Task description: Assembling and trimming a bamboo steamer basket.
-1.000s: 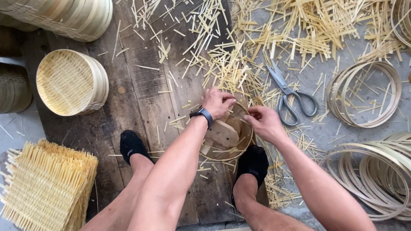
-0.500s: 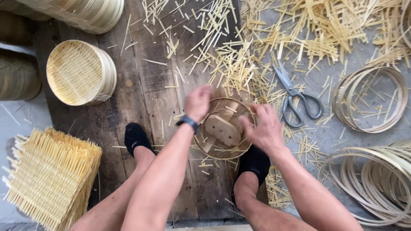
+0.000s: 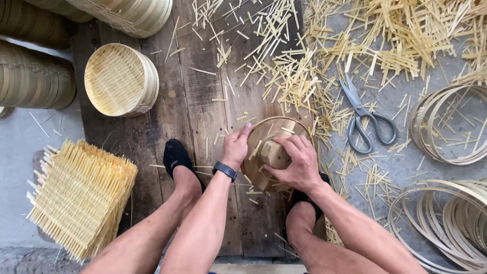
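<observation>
Head view: left hand point(image 3: 235, 148) grips the round bamboo frame point(image 3: 264, 133) at its left rim; right hand point(image 3: 297, 163) fingers curl closed over a wooden block point(image 3: 271, 151) inside it.

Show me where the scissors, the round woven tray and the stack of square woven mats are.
scissors point(image 3: 361, 112), head view, on the pivot where the blades meet.
round woven tray point(image 3: 114, 78), head view, on its woven face.
stack of square woven mats point(image 3: 76, 195), head view, on the top mat.
</observation>
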